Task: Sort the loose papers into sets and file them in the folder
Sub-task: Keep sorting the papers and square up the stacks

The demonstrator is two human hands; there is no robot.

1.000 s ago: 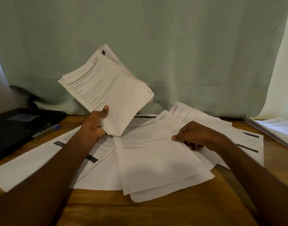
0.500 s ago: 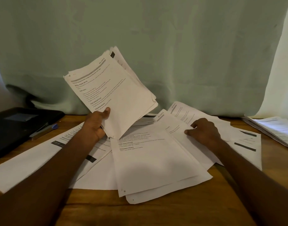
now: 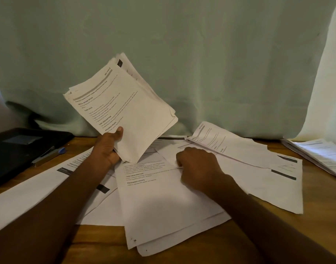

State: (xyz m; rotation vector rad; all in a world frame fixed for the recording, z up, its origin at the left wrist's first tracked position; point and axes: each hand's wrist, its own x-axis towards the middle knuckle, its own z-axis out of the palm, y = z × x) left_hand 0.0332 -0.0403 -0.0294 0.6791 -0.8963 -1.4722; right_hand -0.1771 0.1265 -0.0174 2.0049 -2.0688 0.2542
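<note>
Your left hand gripped a gathered stack of sheets by its lower corner, thumb on the printed face, fingers curled behind, the stack held up off the table and tilted toward you. Since a second ago that stack had barely shifted, only tipped a little more upright. The change was on the other side: your right hand had slid inward from the right part of the spread to its middle, and now lay knuckles up on the loose papers, fingers curled under at the edge of one sheet; whether it actually pinched that sheet or just pressed on it, can't tell. The papers under it looked nudged, overlapping a bit differently. Read: you were picking out the next sheet for the held set, so sorting was mid-way and filing not started. Many sheets remained fanned across the table. The black folder sat closed at far left, a pen lying on its near edge, well apart from both hands. Another pile of papers lay at the far right edge, against the green curtain.
</note>
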